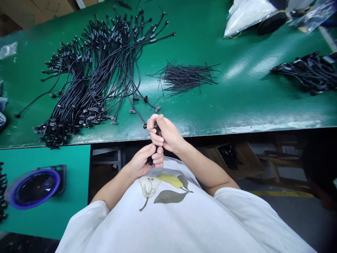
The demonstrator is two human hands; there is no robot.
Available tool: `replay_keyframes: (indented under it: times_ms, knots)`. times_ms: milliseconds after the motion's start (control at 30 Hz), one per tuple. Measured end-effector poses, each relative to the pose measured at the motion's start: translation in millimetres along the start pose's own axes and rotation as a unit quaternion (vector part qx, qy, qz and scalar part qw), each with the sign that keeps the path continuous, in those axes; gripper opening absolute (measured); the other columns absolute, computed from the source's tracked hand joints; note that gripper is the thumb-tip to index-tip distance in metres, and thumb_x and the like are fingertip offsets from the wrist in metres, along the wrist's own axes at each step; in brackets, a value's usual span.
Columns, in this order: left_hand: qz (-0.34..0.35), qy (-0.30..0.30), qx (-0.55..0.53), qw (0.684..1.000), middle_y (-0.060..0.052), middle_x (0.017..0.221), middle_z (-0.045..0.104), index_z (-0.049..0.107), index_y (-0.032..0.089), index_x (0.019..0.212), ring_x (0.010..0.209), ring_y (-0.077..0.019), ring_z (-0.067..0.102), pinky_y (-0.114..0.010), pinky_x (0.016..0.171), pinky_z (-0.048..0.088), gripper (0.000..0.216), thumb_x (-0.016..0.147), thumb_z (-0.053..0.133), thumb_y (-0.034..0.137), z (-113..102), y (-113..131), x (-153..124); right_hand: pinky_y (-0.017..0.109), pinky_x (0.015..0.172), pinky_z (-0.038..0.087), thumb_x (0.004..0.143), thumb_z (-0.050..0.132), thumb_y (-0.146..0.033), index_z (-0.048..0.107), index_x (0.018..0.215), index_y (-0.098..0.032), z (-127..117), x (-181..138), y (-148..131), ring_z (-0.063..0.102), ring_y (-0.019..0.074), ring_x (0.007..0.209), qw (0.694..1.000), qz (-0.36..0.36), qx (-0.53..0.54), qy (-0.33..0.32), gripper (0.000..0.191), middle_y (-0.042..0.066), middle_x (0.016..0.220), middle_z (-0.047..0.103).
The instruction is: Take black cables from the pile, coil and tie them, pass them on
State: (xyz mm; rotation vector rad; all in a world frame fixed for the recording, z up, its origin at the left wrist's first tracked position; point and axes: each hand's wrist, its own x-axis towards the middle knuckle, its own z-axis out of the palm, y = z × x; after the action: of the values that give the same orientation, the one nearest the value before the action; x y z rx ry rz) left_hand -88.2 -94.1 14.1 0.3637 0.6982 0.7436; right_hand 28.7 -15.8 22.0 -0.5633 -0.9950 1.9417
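My left hand [143, 162] and my right hand [163, 133] are closed together in front of my chest, just below the near edge of the green table [237, 88]. Both grip a coiled black cable [157, 140], most of it hidden by my fingers. The right hand sits above the left. A big pile of black cables with connectors [92, 73] lies on the table to the upper left. A small heap of thin black ties [184, 77] lies at the table's middle.
Clear plastic bags [247, 15] and a dark round item lie at the far right corner. Another bundle of black cables [308, 72] sits at the right edge. A round blue-rimmed device [35, 186] rests on a teal side table at lower left. Boxes stand under the table.
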Motion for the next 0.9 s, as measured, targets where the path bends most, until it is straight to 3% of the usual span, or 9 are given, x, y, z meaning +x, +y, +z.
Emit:
replay_keyframes:
  times_ms: [100, 233, 300, 367, 433, 500, 633, 800, 900]
  knots:
    - [0.049, 0.05, 0.092, 0.993, 0.008, 0.054, 0.027, 0.05, 0.016, 0.071, 0.048, -0.0071, 0.028, -0.021, 0.048, 0.029, 0.043, 0.078, 0.069, 0.054, -8.1, -2.0, 5.5, 0.026, 0.056, 0.047, 0.095, 0.045, -0.052, 0.05, 0.08, -0.019, -11.0, -12.9, -16.9, 0.053, 0.01, 0.057, 0.954, -0.115, -0.276, 0.019, 0.036, -0.002, 0.07, 0.051]
    - [0.099, 0.087, 0.382, 0.915, 0.004, 0.06, 0.041, 0.05, 0.017, 0.072, 0.055, -0.0102, 0.036, -0.025, 0.054, 0.032, 0.044, 0.091, 0.049, 0.057, -22.8, 9.1, 8.5, 0.04, 0.09, 0.045, 0.098, 0.044, -0.029, 0.06, 0.105, -0.018, -25.2, -38.9, -30.1, 0.058, 0.021, 0.1, 0.708, -0.23, -0.658, -0.114, 0.021, 0.009, 0.101, 0.063]
    - [0.091, 0.054, 0.515, 0.851, 0.001, 0.067, 0.049, 0.05, 0.017, 0.075, 0.062, -0.012, 0.042, -0.026, 0.06, 0.034, 0.04, 0.097, 0.04, 0.048, -23.9, 17.3, 6.7, 0.039, 0.083, 0.046, 0.099, 0.037, -0.02, 0.06, 0.105, -0.012, -29.9, -48.6, -27.7, 0.059, 0.0213, 0.092, 0.593, -0.186, -0.758, -0.199, 0.025, 0.012, 0.095, 0.064]
    - [0.074, 0.006, 0.592, 0.802, 0.0, 0.074, 0.052, 0.05, 0.018, 0.079, 0.068, -0.0133, 0.046, -0.026, 0.064, 0.034, 0.034, 0.099, 0.035, 0.041, -20.7, 23.2, 3.1, 0.034, 0.068, 0.044, 0.101, 0.034, -0.023, 0.059, 0.096, -0.01, -33.7, -53.0, -25.4, 0.059, 0.0197, 0.077, 0.532, -0.107, -0.8, -0.256, 0.028, 0.011, 0.084, 0.063]
    - [0.06, -0.034, 0.634, 0.771, 0.0, 0.077, 0.053, 0.049, 0.019, 0.084, 0.07, -0.0141, 0.047, -0.027, 0.065, 0.034, 0.029, 0.1, 0.033, 0.038, -16.0, 25.7, -1.3, 0.029, 0.057, 0.037, 0.101, 0.037, -0.04, 0.058, 0.093, -0.011, -36.8, -53.0, -28.1, 0.059, 0.0183, 0.07, 0.538, -0.028, -0.784, -0.308, 0.037, 0.009, 0.08, 0.063]
    - [0.062, -0.061, 0.66, 0.747, 0.0, 0.078, 0.052, 0.048, 0.02, 0.087, 0.069, -0.0146, 0.046, -0.027, 0.065, 0.033, 0.026, 0.1, 0.033, 0.036, -12.2, 25.8, -5.0, 0.026, 0.054, 0.031, 0.098, 0.038, -0.053, 0.057, 0.095, -0.013, -39.1, -51.3, -35.0, 0.06, 0.0169, 0.07, 0.582, 0.029, -0.739, -0.34, 0.045, 0.007, 0.081, 0.065]
    - [0.07, -0.056, 0.662, 0.744, 0.0, 0.075, 0.051, 0.05, 0.021, 0.08, 0.067, -0.0156, 0.044, -0.028, 0.065, 0.031, 0.029, 0.099, 0.036, 0.037, -9.9, 24.7, -4.5, 0.026, 0.057, 0.03, 0.102, 0.033, -0.043, 0.057, 0.092, -0.015, -43.1, -50.9, -41.9, 0.06, 0.0153, 0.072, 0.617, 0.037, -0.71, -0.336, 0.038, 0.005, 0.083, 0.066]
    - [-0.032, -0.075, 0.494, 0.866, 0.0, 0.069, 0.046, 0.059, 0.018, 0.084, 0.062, -0.0143, 0.039, -0.027, 0.062, 0.031, 0.042, 0.097, 0.037, 0.05, -12.6, 24.9, 9.1, 0.03, 0.061, 0.031, 0.097, 0.044, -0.028, 0.058, 0.086, -0.014, -43.3, -53.8, -27.9, 0.055, 0.0174, 0.068, 0.542, -0.088, -0.773, -0.317, 0.023, 0.006, 0.077, 0.063]
    - [-0.078, -0.065, 0.336, 0.936, 0.003, 0.062, 0.036, 0.061, 0.015, 0.084, 0.057, -0.0117, 0.032, -0.025, 0.055, 0.028, 0.045, 0.093, 0.044, 0.056, -17.0, 21.3, 19.1, 0.03, 0.063, 0.033, 0.097, 0.045, -0.027, 0.06, 0.085, -0.014, -48.0, -42.9, -28.8, 0.054, 0.0166, 0.068, 0.555, -0.128, -0.757, -0.321, 0.023, 0.005, 0.076, 0.061]
